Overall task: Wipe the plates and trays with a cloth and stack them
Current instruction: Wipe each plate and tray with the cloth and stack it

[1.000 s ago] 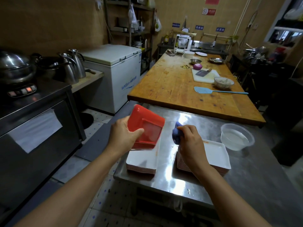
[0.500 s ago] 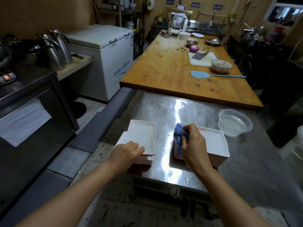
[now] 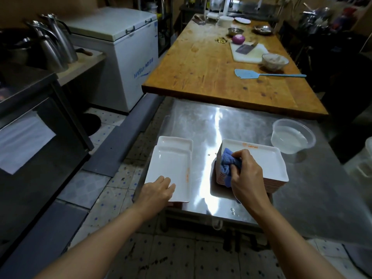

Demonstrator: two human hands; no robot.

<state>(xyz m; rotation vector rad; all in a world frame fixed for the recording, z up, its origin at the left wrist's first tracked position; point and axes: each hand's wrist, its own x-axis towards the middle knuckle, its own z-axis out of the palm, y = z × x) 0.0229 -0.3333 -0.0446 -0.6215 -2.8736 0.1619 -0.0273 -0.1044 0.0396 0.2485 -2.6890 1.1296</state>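
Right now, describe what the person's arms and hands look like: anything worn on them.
Both forearms are bare right up to the frame's bottom edge, with no sleeves in view. The left hand and right hand wear no gloves. No watch, bracelet or ring is visible on either wrist or on the fingers that show.

I'm standing in a commercial kitchen: a steel tabletop butts against a long wooden prep tabletop carrying a chopping board with a cleaver, a chest freezer and metal jugs on my left.
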